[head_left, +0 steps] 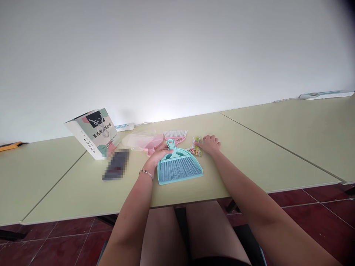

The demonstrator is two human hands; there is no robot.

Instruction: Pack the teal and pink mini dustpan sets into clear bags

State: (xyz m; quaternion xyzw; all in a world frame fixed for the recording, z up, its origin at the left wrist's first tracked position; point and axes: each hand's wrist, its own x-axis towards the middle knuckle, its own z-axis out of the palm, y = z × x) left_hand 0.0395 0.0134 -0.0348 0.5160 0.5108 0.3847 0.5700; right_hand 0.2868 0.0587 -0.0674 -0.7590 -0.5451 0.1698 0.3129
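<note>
The person's bare legs (213, 232) are nearest, under the near edge of the pale green desk (241, 166), with dark red floor tiles (318, 207) showing below. Just beyond that edge, a turquoise brush (180, 168) is set against its turquoise dustpan (200, 172), blue bristles toward the person and handle pointing away. The left hand (158, 156), a bracelet (146, 173) at its wrist, has its grip pinching the set at the left side, thumb over the front by the handle. To the right, the right hand (212, 144) rests with fingers curled and thumb over a colourful card (198, 148); whether that grip pinches it, I cannot tell. A blurred dark object (115, 165) lies left of the left hand. Behind the turquoise set are a pink brush (179, 139), a pink dustpan (156, 142) and a clear plastic bag (134, 141). A printed paper bag (104, 129) stands farther left. Power strips (327, 95) lie along the white wall (177, 55).
</note>
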